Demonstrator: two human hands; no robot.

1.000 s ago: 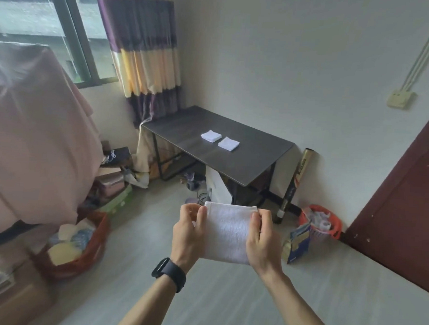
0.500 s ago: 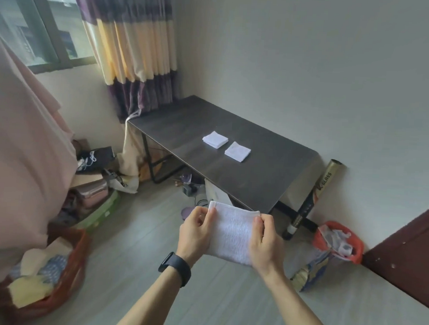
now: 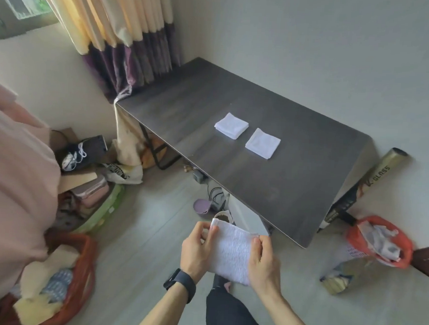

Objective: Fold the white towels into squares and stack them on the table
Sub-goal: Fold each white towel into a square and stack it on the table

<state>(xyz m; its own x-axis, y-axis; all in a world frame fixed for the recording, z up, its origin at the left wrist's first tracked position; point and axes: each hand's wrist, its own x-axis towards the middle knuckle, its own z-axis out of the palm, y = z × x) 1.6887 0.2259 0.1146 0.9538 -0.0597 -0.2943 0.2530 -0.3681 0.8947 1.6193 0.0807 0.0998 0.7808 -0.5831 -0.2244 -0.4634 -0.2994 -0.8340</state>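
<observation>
Seemingly nubby rectangular white towel [image 3: 230, 253] in left hand [image 3: 195, 252] and right hand [image 3: 263, 262].

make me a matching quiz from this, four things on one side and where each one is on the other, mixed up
Things:
1 half-folded towel
2 folded towels
3 black watch
4 gold tube

Places:
a on the table
b leaning beside the table's end
c on the left wrist
d gripped by the left hand and right hand

Pairs: 1-d; 2-a; 3-c; 4-b
</observation>
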